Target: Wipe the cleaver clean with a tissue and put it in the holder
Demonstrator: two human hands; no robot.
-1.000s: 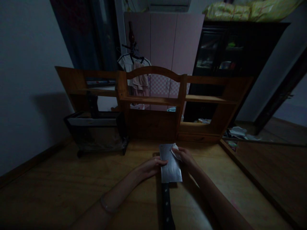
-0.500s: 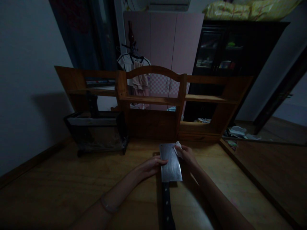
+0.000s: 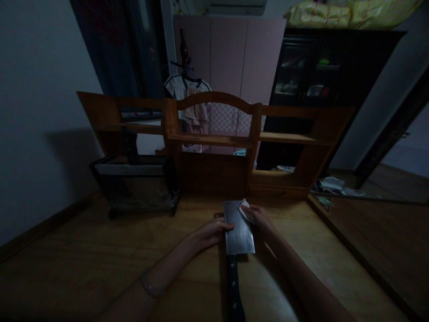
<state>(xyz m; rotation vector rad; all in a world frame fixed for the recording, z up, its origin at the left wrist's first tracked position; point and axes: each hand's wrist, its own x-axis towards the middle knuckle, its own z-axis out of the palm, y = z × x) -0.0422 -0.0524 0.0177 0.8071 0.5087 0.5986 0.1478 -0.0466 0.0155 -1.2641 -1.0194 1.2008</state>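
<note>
A cleaver (image 3: pixel 239 235) with a broad steel blade and a black riveted handle points away from me above the wooden desk. My left hand (image 3: pixel 214 231) grips the blade's left edge, thumb on top and fingers underneath. Pinched in my right hand (image 3: pixel 260 220) is a white tissue or cloth (image 3: pixel 246 210), pressed on the blade near its far right corner. The fingers under the blade are hidden. Something dark and flat shows partly beneath the blade; I cannot make out what it is.
At the left of the desk (image 3: pixel 140 268) stands a black knife block (image 3: pixel 134 185) with a black-handled knife in it. A wooden shelf unit (image 3: pixel 214 141) lines the desk's back edge. A raised wooden edge (image 3: pixel 355 250) runs along the right.
My right hand has slid the white tissue or cloth slightly left, further onto the blade. My left hand and the cleaver have stayed nearly still.
</note>
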